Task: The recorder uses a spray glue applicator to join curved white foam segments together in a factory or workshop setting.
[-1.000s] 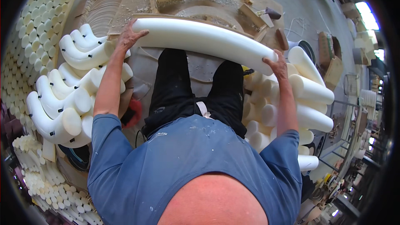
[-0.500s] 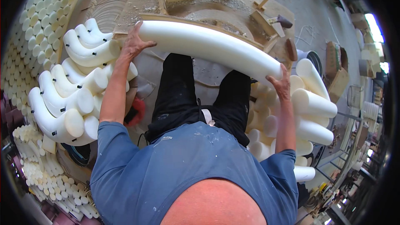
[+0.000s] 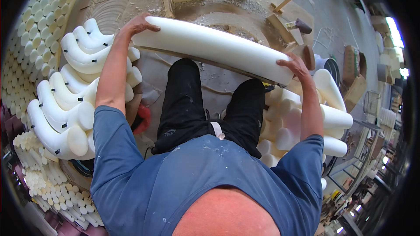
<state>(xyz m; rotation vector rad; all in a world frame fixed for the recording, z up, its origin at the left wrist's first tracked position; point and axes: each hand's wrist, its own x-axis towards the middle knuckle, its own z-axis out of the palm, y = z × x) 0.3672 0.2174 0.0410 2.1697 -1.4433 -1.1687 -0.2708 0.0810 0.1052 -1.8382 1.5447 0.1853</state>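
I hold a long, thick, slightly curved white foam cylinder (image 3: 214,46) across my front, above my knees. My left hand (image 3: 138,24) grips its left end from above. My right hand (image 3: 295,65) presses on its right end. A thin wooden strip runs along the cylinder's underside. Below it lie my black trousers and a sawdust-covered wooden work surface (image 3: 227,15).
Curved white foam pieces (image 3: 65,100) are stacked at my left, straight white cylinders (image 3: 326,109) at my right. Many small foam rods (image 3: 30,39) stand packed at the far left. Wooden blocks and a hammer (image 3: 297,26) lie on the bench ahead. A red object (image 3: 142,118) sits by my left thigh.
The cylinder has stayed in both hands and swung slightly, its right end dropping lower and nearer to me. My view has shifted a little toward the bench.
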